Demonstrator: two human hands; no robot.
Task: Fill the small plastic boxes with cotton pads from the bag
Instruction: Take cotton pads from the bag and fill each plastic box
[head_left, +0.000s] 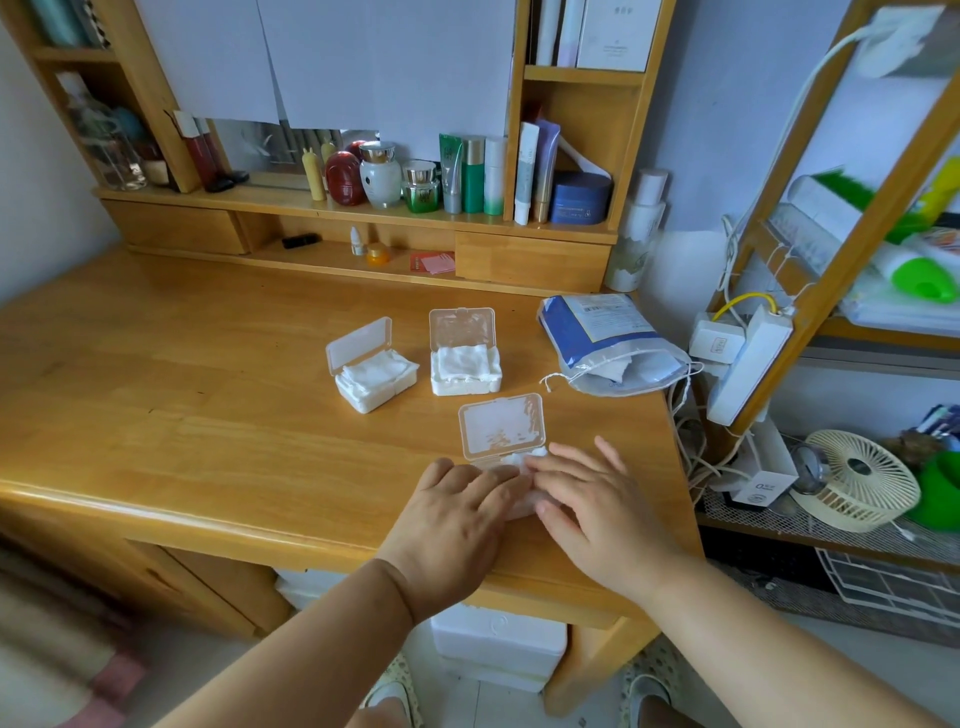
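Observation:
Three small clear plastic boxes stand open on the wooden desk. The left box and the middle box are heaped with white cotton pads. The nearest box has its lid raised; its base is mostly hidden under my hands. My left hand and my right hand both lie flat on the white pads in that box, fingers spread and meeting over it. The blue and white drawstring bag lies open on its side at the right, with pads showing in its mouth.
A shelf unit with several cosmetic bottles and jars runs along the back of the desk. The desk's right edge is close to the bag; beyond it are a power strip, cables, a small fan and a rack.

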